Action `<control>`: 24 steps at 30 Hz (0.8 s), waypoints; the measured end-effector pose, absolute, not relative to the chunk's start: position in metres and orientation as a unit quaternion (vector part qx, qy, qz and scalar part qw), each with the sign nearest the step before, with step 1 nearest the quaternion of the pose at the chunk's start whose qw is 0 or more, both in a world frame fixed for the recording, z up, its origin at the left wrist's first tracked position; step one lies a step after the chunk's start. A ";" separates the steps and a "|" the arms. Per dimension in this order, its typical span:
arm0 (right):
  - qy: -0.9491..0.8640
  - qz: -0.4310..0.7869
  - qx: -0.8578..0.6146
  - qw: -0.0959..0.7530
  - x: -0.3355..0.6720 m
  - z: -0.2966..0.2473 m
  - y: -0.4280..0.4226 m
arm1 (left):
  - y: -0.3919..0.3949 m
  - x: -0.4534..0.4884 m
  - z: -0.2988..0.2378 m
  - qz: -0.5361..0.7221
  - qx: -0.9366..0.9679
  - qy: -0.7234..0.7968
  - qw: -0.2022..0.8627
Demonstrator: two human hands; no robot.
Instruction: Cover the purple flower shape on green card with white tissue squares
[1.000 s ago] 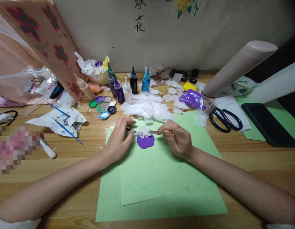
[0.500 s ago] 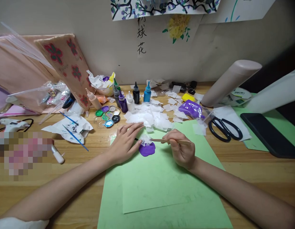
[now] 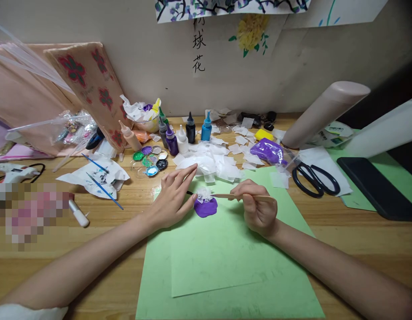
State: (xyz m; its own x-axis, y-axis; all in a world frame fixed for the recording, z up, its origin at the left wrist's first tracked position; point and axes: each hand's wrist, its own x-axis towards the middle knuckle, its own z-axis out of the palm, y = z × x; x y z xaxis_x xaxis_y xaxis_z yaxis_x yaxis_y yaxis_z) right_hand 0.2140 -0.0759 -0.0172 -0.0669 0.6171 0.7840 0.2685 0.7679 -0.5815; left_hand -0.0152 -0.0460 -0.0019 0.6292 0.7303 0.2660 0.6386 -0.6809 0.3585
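Two hands at the green paper's (image 3: 226,258) far edge: right hand (image 3: 257,209) pinches the light, likely stiff wooden stick (image 3: 222,196) mid-shaft, tip in the flimsy tissue tuft (image 3: 203,193); left hand (image 3: 172,200) fingers loose, one fingertip touching the probably soft purple clay blob (image 3: 206,208).

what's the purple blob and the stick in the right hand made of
The purple blob looks like soft modelling clay: matte, flattened, uneven rim. The stick in the right hand seems bare wood: pale tan, thin, unglossy.
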 end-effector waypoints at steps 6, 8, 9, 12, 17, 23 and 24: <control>-0.712 0.153 -0.307 0.613 0.215 -0.017 -0.075 | -0.048 -0.020 0.001 0.284 0.884 0.350 0.125; -0.717 0.160 -0.304 0.607 0.215 -0.017 -0.076 | -0.049 -0.021 0.002 0.317 0.878 0.338 0.118; -0.722 0.163 -0.302 0.600 0.215 -0.017 -0.076 | -0.050 -0.021 0.003 0.331 0.875 0.336 0.109; -0.743 0.169 -0.286 0.581 0.215 -0.017 -0.077 | -0.052 -0.021 0.003 0.357 0.866 0.342 0.078; -0.779 0.179 -0.266 0.539 0.214 -0.016 -0.076 | -0.054 -0.023 0.001 0.358 0.868 0.339 0.062; -0.773 0.159 -0.291 0.541 0.214 -0.016 -0.076 | -0.060 -0.024 0.003 0.353 0.890 0.276 0.082; -0.771 0.160 -0.293 0.543 0.214 -0.016 -0.076 | -0.061 -0.024 0.003 0.355 0.894 0.261 0.082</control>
